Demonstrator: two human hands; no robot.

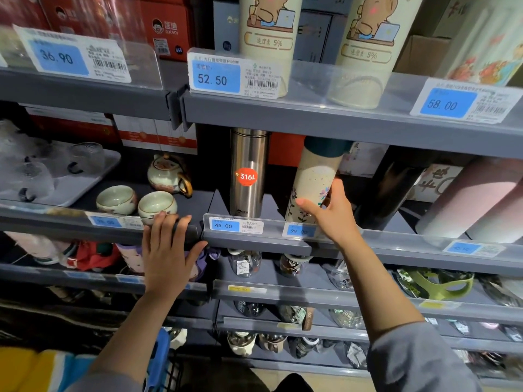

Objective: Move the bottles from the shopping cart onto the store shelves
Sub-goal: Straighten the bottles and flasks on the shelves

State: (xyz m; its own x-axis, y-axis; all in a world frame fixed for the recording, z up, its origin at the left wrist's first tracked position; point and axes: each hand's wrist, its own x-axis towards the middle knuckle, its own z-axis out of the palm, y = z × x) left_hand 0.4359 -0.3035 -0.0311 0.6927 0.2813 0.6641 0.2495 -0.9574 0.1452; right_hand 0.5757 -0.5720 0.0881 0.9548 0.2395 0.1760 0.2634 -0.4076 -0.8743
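Note:
A cream bottle [310,179] with a floral print and a dark teal cap stands tilted on the middle grey shelf [368,244], right of a steel flask [248,171] with a red "316L" sticker. My right hand [332,212] holds the cream bottle low on its body, thumb on the front and fingers round its right side. My left hand [168,250] rests flat on the front rail of the same shelf, fingers straight, holding nothing. The shopping cart [167,360] shows only as a blue and black corner at the bottom.
A black bottle [393,188] and pink bottles [475,205] stand right of the cream one. Two tea bowls [135,205], a teapot [167,174] and a tray of glass cups [51,171] fill the left. Tall cartoon cups [268,38] stand above; several glass bottles [244,264] lie below.

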